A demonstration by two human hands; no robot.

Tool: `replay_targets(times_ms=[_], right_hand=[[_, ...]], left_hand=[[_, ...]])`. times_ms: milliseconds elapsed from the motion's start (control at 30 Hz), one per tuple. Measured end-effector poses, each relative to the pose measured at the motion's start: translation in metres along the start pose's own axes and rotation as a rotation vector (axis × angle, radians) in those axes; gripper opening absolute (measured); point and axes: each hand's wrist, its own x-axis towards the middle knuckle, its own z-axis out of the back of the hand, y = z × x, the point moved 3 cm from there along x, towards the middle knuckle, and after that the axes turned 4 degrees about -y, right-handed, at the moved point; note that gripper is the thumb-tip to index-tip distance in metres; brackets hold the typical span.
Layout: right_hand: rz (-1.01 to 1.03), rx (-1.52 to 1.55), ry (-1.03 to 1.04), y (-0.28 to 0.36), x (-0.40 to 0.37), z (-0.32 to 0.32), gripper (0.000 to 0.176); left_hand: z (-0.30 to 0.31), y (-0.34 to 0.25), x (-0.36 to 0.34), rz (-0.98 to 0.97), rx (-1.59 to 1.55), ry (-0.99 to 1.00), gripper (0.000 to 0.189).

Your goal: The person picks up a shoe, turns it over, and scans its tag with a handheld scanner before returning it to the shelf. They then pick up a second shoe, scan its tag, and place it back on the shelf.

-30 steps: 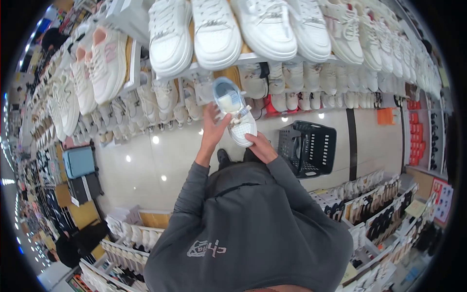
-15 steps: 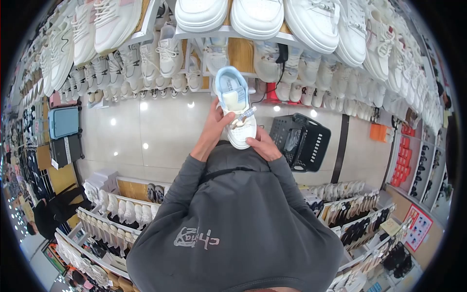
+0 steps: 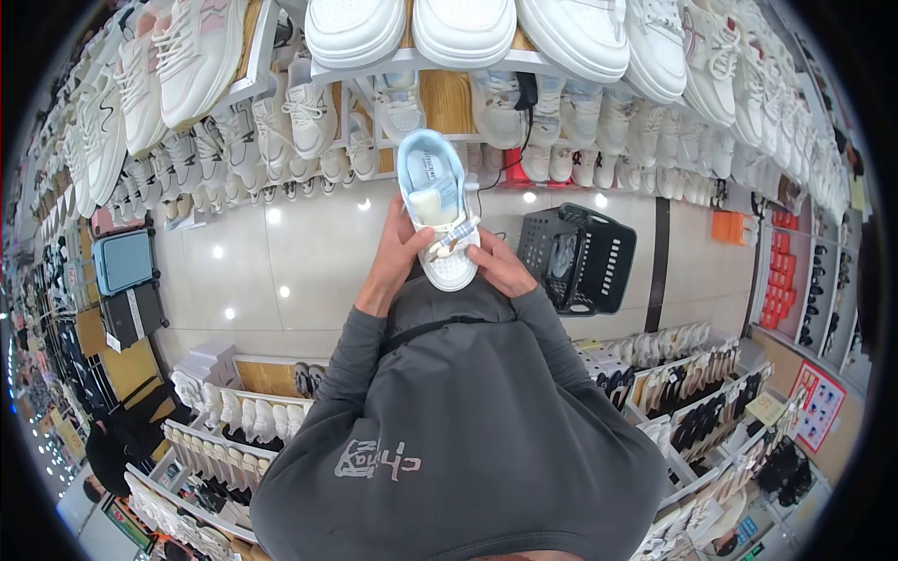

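Observation:
A white sneaker (image 3: 452,268) with a pale blue lining and a checked bow on its laces is held between both my hands, its toe toward my body. My left hand (image 3: 402,245) is closed around its left side, thumb by the tongue. On the other side, my right hand (image 3: 500,264) grips the front part near the laces, with its thumb on the upper. The fingers under the sole are hidden. Just beyond the shoe's heel is a shelf with a bare wooden patch (image 3: 447,101) between displayed sneakers.
Large white sneakers (image 3: 463,28) line the upper shelf ahead. A black shopping basket (image 3: 599,262) stands on the tiled floor to the right. Blue suitcase (image 3: 124,259) at the left. Low shoe racks (image 3: 253,411) stand behind me on both sides, and a person in black (image 3: 117,439) is at lower left.
The sneaker has shifted slightly left and turned more upright in my hands. My right hand has moved up its side toward the laces. The whole view has shifted a little.

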Motion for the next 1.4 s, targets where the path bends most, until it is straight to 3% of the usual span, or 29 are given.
replay_targets(times_ms=[133, 1033, 1233, 1400], right_hand=[[0.006, -0.022, -0.013, 0.003, -0.001, -0.004, 0.061], [0.051, -0.148, -0.037, 0.022, -0.017, -0.021, 0.067], [0.156, -0.219, -0.108, 0.024, -0.019, -0.027, 0.065], [0.243, -0.315, -0.205, 0.024, -0.017, -0.023, 0.065]], left_hand=[[-0.003, -0.005, -0.003, 0.024, -0.012, 0.007, 0.092], [-0.011, -0.015, -0.017, 0.013, 0.058, 0.019, 0.093], [-0.016, -0.027, -0.016, 0.002, 0.189, -0.038, 0.095], [-0.025, -0.054, -0.014, -0.403, 0.640, -0.177, 0.090]])
